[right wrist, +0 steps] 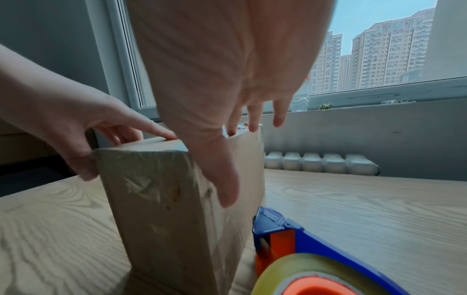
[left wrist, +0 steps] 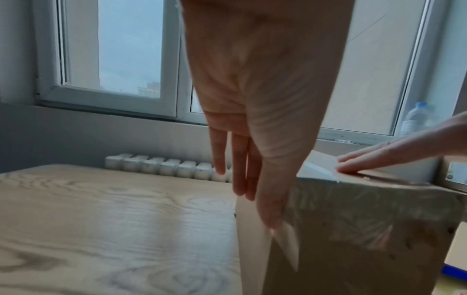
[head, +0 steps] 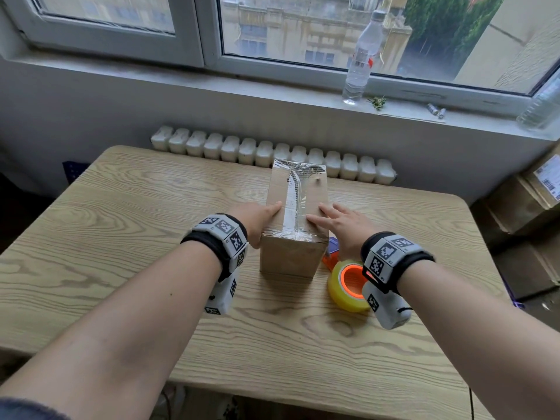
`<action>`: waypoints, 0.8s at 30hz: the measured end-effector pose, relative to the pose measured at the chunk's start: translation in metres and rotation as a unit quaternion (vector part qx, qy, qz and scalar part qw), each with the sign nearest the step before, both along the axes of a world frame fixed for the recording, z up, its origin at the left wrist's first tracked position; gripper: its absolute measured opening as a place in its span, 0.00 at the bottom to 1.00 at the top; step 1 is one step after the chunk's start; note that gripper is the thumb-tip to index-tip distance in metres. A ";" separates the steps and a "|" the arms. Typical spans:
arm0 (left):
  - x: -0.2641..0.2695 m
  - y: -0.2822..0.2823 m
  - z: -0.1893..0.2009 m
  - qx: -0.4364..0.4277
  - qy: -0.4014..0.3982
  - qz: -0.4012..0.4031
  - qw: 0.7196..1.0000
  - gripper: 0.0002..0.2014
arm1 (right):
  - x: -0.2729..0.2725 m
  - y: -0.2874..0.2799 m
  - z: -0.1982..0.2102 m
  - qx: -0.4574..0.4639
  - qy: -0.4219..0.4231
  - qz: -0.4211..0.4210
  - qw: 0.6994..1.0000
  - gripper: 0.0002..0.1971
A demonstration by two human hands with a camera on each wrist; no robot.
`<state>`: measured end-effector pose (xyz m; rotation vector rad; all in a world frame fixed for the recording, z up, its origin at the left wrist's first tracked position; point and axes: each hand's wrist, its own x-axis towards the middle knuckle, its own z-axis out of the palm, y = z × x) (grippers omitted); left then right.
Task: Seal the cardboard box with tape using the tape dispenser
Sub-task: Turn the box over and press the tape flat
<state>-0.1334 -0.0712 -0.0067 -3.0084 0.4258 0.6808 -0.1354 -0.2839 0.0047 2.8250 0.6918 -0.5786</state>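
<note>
A tall brown cardboard box [head: 295, 256] stands mid-table, with a shiny clear tape strip [head: 294, 201] running along its top seam and down the near face. My left hand [head: 262, 218] lies against the box's left side with straight fingers, index on the top edge and thumb on the near corner [left wrist: 272, 209]. Over the top's right half, my right hand [head: 336, 219] rests flat, fingers spread, thumb hanging past the near right edge [right wrist: 227, 189]. The blue and orange tape dispenser [head: 348, 281] with its yellowish roll lies on the table right of the box [right wrist: 156, 209], untouched.
The wooden table [head: 121, 237] extends left and toward me. A white radiator [head: 230, 148] runs behind it. On the windowsill stand a water bottle [head: 362, 56] and small batteries [head: 436, 110]. Stacked cardboard cartons [head: 527, 213] sit at the right.
</note>
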 end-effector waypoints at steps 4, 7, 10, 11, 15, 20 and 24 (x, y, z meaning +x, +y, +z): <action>-0.002 0.003 -0.012 -0.008 -0.043 -0.016 0.999 0.55 | -0.001 0.000 -0.006 0.028 -0.021 -0.001 0.999 0.49; 0.001 0.003 -0.010 -0.006 -0.036 -0.018 0.999 0.56 | -0.002 0.002 -0.007 0.056 -0.030 -0.008 0.998 0.46; 0.003 0.002 -0.008 -0.003 -0.030 -0.020 0.999 0.57 | -0.003 0.005 -0.010 0.072 -0.038 -0.015 0.997 0.45; 0.004 0.001 -0.008 -0.004 -0.030 -0.021 0.999 0.58 | -0.003 0.006 -0.011 0.078 -0.039 -0.022 0.996 0.45; 0.003 0.000 -0.006 -0.003 -0.037 -0.023 0.999 0.58 | -0.008 0.011 -0.010 0.098 -0.045 -0.049 0.993 0.41; 0.001 -0.002 -0.007 -0.008 -0.074 -0.020 0.997 0.53 | -0.010 0.016 -0.008 0.126 -0.059 -0.071 0.988 0.33; 0.001 -0.007 -0.008 -0.003 -0.093 -0.010 0.996 0.50 | -0.009 0.016 -0.006 0.111 -0.050 -0.068 0.990 0.36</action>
